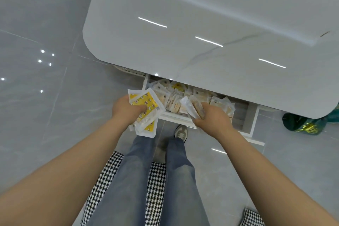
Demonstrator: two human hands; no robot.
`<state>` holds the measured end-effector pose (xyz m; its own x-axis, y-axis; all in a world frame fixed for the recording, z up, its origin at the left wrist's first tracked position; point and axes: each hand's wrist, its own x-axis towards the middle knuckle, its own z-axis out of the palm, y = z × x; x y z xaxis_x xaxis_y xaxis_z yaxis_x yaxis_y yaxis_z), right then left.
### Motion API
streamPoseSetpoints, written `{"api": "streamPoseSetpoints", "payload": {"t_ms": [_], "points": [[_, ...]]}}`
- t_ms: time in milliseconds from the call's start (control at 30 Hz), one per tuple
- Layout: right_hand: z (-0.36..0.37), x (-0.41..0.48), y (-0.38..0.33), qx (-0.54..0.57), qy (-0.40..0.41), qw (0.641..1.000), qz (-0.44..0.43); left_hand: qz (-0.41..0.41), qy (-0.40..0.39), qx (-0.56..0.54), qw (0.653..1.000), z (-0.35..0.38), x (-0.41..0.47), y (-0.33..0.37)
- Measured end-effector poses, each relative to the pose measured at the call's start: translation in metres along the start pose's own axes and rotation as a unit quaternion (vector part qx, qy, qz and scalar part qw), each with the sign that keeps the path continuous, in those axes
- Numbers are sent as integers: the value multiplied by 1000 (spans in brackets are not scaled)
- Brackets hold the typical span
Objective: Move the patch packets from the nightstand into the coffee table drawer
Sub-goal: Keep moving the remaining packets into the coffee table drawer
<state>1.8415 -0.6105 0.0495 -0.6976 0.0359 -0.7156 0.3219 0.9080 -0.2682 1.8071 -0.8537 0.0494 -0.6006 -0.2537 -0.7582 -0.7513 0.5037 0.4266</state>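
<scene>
The coffee table drawer [247, 117] stands pulled out under the white glossy tabletop [201, 24], with several beige and white patch packets [183, 95] heaped in its left part. My left hand [126, 108] grips a fanned bunch of yellow patterned patch packets [145, 110] just outside the drawer's left front corner. My right hand [211, 117] holds a few beige packets [192, 107] edge-up over the drawer's front rim. The nightstand is out of view.
Grey glossy floor tiles [45, 79] spread to the left. A dark green bag [302, 123] lies on the floor at the right under the table's corner. My legs and a shoe [180, 132] are below the drawer, with a houndstooth seat [156, 185] under me.
</scene>
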Motion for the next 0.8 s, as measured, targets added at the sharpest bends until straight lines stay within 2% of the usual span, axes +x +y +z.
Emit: {"api": "streamPoseSetpoints", "payload": {"t_ms": [133,400,800], "points": [[20,31,9,-11,-9,1000,-2,-19,1,-12,1000,23,32,-11],[53,91,23,-36,-19,999,11,-100,22,-111,989,68,97,-33],[81,143,34,-60,-28,998,7,-124,29,-129,984,115,163,-44]]}}
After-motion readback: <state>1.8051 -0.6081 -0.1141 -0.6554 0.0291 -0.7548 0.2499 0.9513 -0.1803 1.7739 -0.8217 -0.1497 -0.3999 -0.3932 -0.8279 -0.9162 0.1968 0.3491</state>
